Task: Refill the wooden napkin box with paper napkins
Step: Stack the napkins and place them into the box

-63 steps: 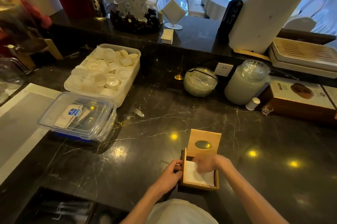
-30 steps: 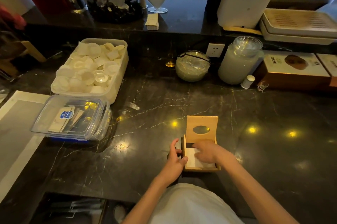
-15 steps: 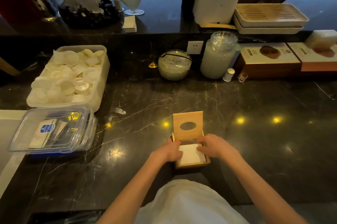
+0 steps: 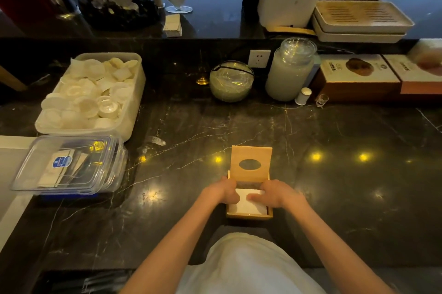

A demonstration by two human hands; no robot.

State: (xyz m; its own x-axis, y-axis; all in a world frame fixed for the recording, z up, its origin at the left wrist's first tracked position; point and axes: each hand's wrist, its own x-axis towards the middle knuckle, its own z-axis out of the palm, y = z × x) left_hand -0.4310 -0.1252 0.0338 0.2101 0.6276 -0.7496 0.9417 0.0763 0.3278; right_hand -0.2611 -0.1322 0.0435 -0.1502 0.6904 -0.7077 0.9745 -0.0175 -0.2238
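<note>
Wooden box (image 4: 248, 216) at counter (image 4: 334, 174) near edge, lid (image 4: 251, 163) upright. Your left hand (image 4: 223, 189) grips box's left wall; your right hand (image 4: 275, 193), fingers flat, presses napkins (image 4: 248, 205) inside.

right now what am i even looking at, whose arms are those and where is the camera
There is no machine here. The camera sits on a person's head and looks down, so the two bare arms are the wearer's own.

On the dark marble counter stands a small wooden napkin box with its hinged lid standing open; the lid has an oval hole. White paper napkins lie inside. The left hand is at the box's left side and the right hand rests over the napkins, apparently pressing them in. Neither hand lifts anything.

Further left are a tub of small white cups and a clear lidded container; at the back stand a glass bowl and a jar.
</note>
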